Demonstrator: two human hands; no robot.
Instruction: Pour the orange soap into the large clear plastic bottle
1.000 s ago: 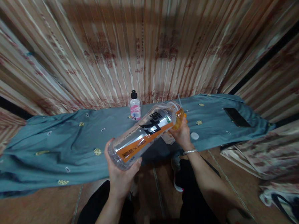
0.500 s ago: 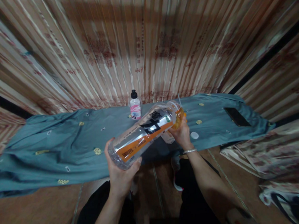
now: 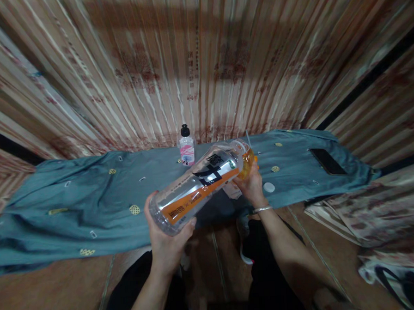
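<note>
My left hand (image 3: pixel 168 238) grips the base of a large clear bottle (image 3: pixel 198 188) with an orange and black label. The bottle is tilted, its neck pointing up and to the right. At its mouth is an orange-tinted container (image 3: pixel 247 164), and my right hand (image 3: pixel 252 182) is wrapped round that container. How the neck and the container meet is hard to make out. Behind the bottle, a small bottle (image 3: pixel 187 149) with a black cap and pink label stands upright. A round white cap (image 3: pixel 269 187) lies just right of my right hand.
A teal patterned cloth (image 3: pixel 98 202) covers the table. A dark flat phone-like object (image 3: pixel 327 161) lies at the right. Some pale object (image 3: pixel 232 190) lies partly hidden under the bottle. A striped curtain (image 3: pixel 195 63) hangs behind, and a dark bag (image 3: pixel 408 281) is at the lower right.
</note>
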